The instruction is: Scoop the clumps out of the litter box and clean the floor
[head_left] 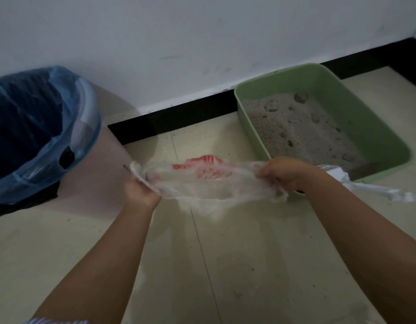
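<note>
A green litter box (387,146) stands on the floor by the wall at the right, filled with grey litter (296,132) that has several clumps (300,97) on its surface. Both hands hold a thin clear plastic bag (202,183) with red print, stretched between them above the floor. My left hand (139,191) grips the bag's left edge. My right hand (289,174) grips its right edge, just in front of the box's near corner. A white strip (389,192) of the bag trails off to the right past my right forearm.
A round bin (85,127) lined with a blue bag stands at the left against the white wall. A black skirting board (179,115) runs along the wall's foot. Pale floor tiles (249,265) carry scattered litter specks.
</note>
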A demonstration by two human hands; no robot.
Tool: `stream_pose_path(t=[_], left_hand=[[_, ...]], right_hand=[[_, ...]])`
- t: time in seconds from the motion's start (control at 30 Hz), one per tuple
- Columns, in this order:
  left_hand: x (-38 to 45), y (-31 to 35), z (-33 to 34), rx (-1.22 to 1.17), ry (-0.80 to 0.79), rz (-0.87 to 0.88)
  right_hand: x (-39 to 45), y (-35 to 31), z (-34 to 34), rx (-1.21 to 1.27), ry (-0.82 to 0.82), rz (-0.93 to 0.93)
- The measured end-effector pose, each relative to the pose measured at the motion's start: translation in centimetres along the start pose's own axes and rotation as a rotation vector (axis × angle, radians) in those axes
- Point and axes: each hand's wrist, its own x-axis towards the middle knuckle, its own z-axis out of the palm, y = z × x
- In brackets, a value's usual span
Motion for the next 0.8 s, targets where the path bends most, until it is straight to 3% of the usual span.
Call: stream_pose_path(t=[0.1, 0.33, 0.57, 0.8], left_hand=[[-0.5, -1.6, 1.7, -0.069, 0.152, 0.071], [-1.1, -6.6, 3.7, 0.443, 0.227, -0.156], [-0.3, -8.7, 2.7, 0.337, 0.254, -0.407], [1.1, -8.3, 2.5, 0.208, 0.241, -0.256]], right_hand=[[0.9, -0.7, 0.9, 0.311, 0.184, -0.129], [1.6, 0.6, 2.6, 0.727, 0.037, -0.167], [-0.1, 2.3, 2.4, 0.852, -0.287, -0.138], [1.3, 3.8, 1.3, 0.895, -0.214, -0.050]])
